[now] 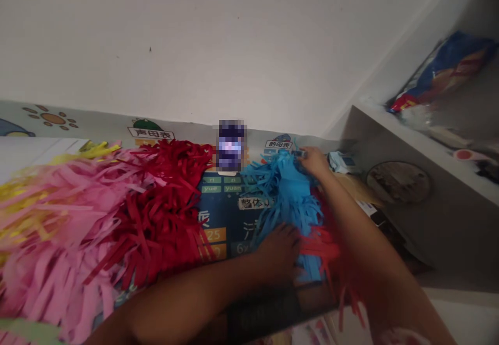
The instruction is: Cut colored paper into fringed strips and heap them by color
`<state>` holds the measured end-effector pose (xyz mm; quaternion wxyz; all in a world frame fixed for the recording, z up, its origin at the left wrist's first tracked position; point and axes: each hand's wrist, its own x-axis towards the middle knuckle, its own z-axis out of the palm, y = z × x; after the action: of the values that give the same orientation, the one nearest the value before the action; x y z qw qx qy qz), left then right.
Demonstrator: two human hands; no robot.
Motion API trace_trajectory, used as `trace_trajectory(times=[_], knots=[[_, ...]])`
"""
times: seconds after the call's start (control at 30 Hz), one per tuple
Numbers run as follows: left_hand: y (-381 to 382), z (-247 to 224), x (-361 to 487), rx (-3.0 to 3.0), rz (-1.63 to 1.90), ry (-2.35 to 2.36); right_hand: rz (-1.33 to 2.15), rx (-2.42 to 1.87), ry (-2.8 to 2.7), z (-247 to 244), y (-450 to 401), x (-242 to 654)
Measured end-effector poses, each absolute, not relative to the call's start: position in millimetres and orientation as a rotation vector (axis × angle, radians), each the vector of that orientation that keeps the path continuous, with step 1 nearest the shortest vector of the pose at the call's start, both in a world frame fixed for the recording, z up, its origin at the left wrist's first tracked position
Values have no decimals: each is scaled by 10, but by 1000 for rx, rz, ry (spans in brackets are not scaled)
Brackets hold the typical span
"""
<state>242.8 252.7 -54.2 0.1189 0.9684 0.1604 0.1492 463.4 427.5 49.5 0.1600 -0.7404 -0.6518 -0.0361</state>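
Observation:
Layers of cut crepe-paper fringe lie across a printed pinyin wall chart (234,220). Pink fringe (66,225) fills the left side, with yellow strands (89,151) along its top. Dark red fringe (159,215) lies next to it. My left hand (276,249) rests flat with spread fingers on the lower end of the blue fringe (283,194). Up at that fringe's top end, my right hand (314,160) pinches a small grey object (299,154). Lighter red fringe (319,246) lies beneath my right forearm.
A blurred dark object (231,145) stands against the chart's top edge. To the right are a pale blue packet (341,161), a round mirror-like disc (398,182), and a white shelf (413,132) holding a blue plastic bag (444,69). A white wall rises behind.

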Motion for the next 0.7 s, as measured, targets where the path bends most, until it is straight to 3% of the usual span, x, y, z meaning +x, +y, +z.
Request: trace_trajectory(times=[0.13,0.3,0.7], knots=[[2510,-514,2434,2847,436,476,-134,-2153,-1920,527,3801,4470],[2495,-462,2431,2889,458,498,10,-2285,-2100,138,3413,4233],[2494,-394,2391,2897,414,487,388,-2210,-2001,-106,3603,4363]])
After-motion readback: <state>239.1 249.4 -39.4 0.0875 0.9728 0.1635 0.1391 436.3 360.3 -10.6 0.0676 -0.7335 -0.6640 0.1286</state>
